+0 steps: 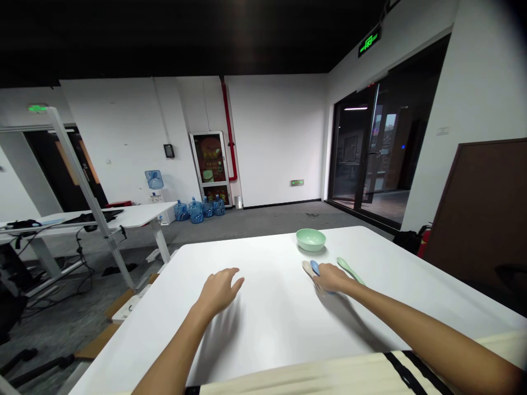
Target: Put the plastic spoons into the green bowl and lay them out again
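Our right hand (331, 278) curls over a blue spoon (315, 267) and a beige spoon (307, 269), its grip unclear. A green spoon (349, 269) lies just beside it, a mint-green bowl (310, 240) just beyond. Our left hand (220, 292) is open, holding nothing, over the white table (272, 329), well apart from them.

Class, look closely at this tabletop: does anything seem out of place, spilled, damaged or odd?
Nothing looks spilled or damaged. One slight oddity: a pale blue spoon and a beige spoon lie bunched under the right hand, beside, not in, the round mint-green ceramic bowl on the white table.
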Demonstrator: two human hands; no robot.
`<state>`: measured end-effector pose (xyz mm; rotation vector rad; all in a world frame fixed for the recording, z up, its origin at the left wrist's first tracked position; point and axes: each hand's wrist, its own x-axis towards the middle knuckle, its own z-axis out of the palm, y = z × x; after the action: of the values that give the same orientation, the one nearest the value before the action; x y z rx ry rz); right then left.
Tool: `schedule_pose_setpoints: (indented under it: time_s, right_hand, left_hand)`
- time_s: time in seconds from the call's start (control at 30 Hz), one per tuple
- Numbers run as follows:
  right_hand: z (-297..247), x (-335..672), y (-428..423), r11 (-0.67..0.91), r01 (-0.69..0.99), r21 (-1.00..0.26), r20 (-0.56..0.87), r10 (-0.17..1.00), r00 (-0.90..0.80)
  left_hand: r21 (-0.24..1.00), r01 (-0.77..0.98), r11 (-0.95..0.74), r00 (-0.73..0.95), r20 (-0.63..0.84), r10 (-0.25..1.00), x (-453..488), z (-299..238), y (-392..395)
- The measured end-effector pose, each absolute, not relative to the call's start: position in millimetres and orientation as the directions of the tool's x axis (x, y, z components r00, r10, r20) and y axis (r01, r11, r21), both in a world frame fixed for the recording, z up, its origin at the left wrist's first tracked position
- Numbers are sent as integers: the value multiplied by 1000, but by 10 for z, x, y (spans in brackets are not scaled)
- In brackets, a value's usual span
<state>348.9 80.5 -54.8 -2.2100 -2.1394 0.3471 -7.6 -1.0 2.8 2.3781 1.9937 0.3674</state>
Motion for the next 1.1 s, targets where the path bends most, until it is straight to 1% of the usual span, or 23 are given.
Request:
schedule_pose_setpoints:
  time_s: [0.07, 0.17, 0.37, 0.53, 0.63, 0.73, 0.9, 1.0, 1.1]
  right_hand:
    - [-570, 3544, 848, -32, 988, -153, -72, 997, 21]
    - [-617, 3629, 894, -37, 989, -142, -72, 997, 27]
    - [-692, 3699, 920, -62, 976, -208, -135, 990, 34]
    - [-636, 3685, 919, -71, 975, -210, -141, 989, 41]
    - [-535, 3618, 913, -69, 968, -241, -105, 993, 45]
    - [-417, 3470, 919, -27, 960, -278, -78, 997, 6]
    - [-278, 3104, 960, 93, 934, -345, -117, 983, -141]
    - [-254, 2885, 977, 92, 916, -389, -141, 977, -158]
    - [-288, 2712, 977, 77, 916, -393, -164, 975, -152]
  left_hand:
    - [165, 968, -188, 160, 172, 972, -73, 31, -12]
    - [171, 968, -185, 157, 166, 974, -66, 42, -19]
    - [172, 969, -177, 151, 155, 976, -65, 41, -14]
    - [173, 968, -181, 154, 162, 975, -73, 33, -9]
    - [169, 968, -183, 155, 169, 973, -76, 41, -19]
    - [164, 969, -187, 159, 171, 972, -79, 47, -32]
    - [162, 968, -191, 162, 176, 971, -82, 46, -43]
    - [162, 968, -192, 163, 178, 970, -82, 54, -51]
    - [163, 969, -186, 158, 172, 972, -76, 71, -62]
